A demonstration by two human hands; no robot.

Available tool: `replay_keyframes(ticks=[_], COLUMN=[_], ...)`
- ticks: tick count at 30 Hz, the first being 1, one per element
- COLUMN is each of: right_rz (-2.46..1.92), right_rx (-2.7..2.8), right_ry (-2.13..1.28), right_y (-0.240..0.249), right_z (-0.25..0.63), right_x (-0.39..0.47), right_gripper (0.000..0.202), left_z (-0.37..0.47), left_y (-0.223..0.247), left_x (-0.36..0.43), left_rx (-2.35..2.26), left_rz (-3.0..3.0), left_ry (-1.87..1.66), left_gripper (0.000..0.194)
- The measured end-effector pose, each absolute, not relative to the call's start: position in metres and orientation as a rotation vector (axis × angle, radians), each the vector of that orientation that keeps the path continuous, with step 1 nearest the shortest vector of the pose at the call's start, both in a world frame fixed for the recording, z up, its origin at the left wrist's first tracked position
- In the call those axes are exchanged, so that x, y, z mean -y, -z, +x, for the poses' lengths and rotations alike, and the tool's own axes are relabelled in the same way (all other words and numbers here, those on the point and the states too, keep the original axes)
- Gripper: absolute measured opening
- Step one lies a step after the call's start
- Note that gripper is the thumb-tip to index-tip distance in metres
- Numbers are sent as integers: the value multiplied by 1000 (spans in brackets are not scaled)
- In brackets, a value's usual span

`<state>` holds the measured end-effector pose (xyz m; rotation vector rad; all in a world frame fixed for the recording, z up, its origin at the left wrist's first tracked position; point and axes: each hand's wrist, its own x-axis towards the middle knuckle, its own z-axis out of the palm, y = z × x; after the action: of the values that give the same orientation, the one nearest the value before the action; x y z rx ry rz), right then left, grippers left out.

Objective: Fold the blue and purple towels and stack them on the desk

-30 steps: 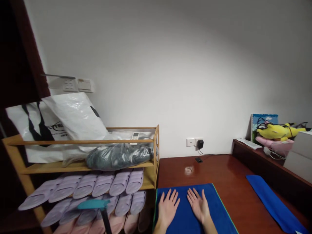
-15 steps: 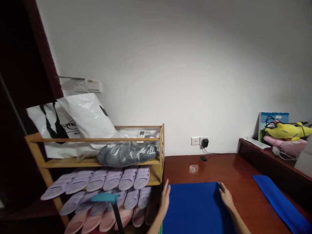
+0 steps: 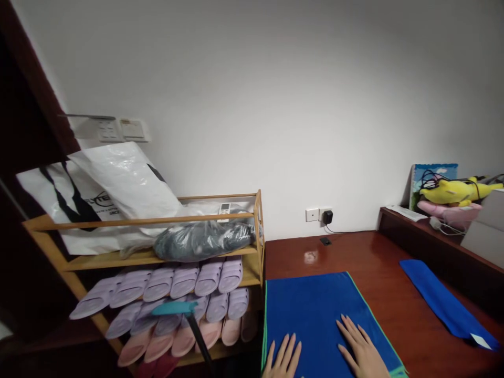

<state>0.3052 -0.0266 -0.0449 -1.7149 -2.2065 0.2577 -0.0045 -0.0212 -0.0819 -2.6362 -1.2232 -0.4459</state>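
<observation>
A blue cloth (image 3: 311, 299) with green edging lies spread on the reddish-brown wooden surface (image 3: 378, 262). Flat on its near left part rests my left hand (image 3: 282, 359), fingers spread and holding nothing. My right hand (image 3: 360, 349) lies on the cloth's near right part, also open with its fingers apart. The cloth's near edge runs out of view at the bottom. To the right, apart from both hands, is a narrow folded blue cloth (image 3: 437, 299) with a white label at its near end.
On the left stands a wooden shoe rack (image 3: 134, 222) holding lilac slippers (image 3: 185, 278), pink slippers (image 3: 136, 346) and white bags (image 3: 129, 184). A teal-headed tool (image 3: 173, 307) leans before it. A plug (image 3: 327, 216) sits in the wall. A yellow plush toy (image 3: 452, 191) lies on the right ledge.
Both hands have left the cloth's far corners and come nearer, now lying flat on it. The cloth lies flatter, with its green edges showing. My view has tilted slightly down.
</observation>
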Motion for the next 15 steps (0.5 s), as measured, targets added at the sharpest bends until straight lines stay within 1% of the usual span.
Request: replay_keyframes(ticks=[3, 5, 7, 10, 12, 15], right_rz=[-1699, -1712, -1740, -1804, -1888, -2003], right_rx=[2214, 2207, 2170, 2097, 2042, 1986], right_ry=[-253, -310, -392, -383, -233, -9], right_y=[35, 25, 17, 18, 29, 49], right_z=[305, 302, 299, 298, 300, 306], right_x=[5, -8, -14, -2, 19, 56], right_gripper=[56, 58, 59, 62, 64, 67], left_z=[-5, 0, 6, 10, 9, 5], left_y=[38, 14, 1, 0, 7, 18], left_x=[10, 6, 7, 20, 34, 53], left_rx=[1265, 1409, 1598, 1749, 1750, 1827], left_rz=[-2752, -2810, -2826, -2846, -2905, -2954], left_ry=[371, 326, 282, 258, 193, -40], left_gripper=[63, 58, 56, 58, 60, 60])
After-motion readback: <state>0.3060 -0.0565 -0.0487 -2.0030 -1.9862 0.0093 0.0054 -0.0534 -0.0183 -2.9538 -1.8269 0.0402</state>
